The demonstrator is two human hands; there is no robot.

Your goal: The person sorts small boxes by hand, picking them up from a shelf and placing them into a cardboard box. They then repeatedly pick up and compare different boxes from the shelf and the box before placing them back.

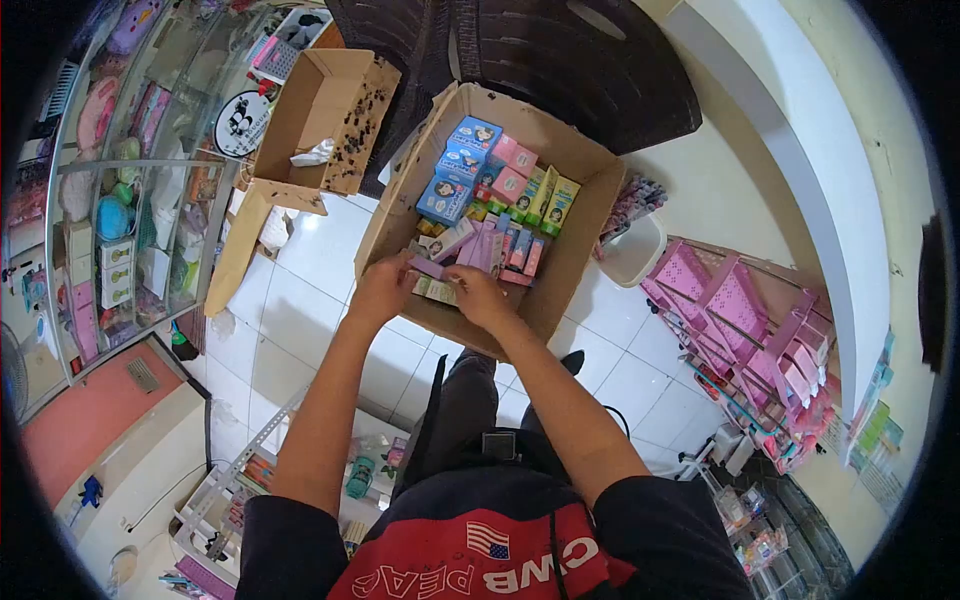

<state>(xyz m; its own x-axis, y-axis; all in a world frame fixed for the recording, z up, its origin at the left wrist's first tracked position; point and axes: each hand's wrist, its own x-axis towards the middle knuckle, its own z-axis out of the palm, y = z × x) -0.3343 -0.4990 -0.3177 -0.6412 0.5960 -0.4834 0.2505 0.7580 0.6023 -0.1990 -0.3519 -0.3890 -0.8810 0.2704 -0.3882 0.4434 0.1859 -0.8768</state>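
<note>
A cardboard box in front of me is packed with small product cartons. My left hand is over its near left side, fingers closed on one end of a slim purple carton. The fingertips of my right hand pinch at the other end of that carton. Just beyond my hands lie more purple cartons. Blue cartons stand in a row along the left, with pink cartons and yellow-green cartons beside them. Pale green cartons sit partly under my hands.
A second, stained cardboard box stands at the back left by a glass display case. Dark plastic chairs are behind the boxes. At the right are a whitish bin and a pink rack. White tiles cover the floor.
</note>
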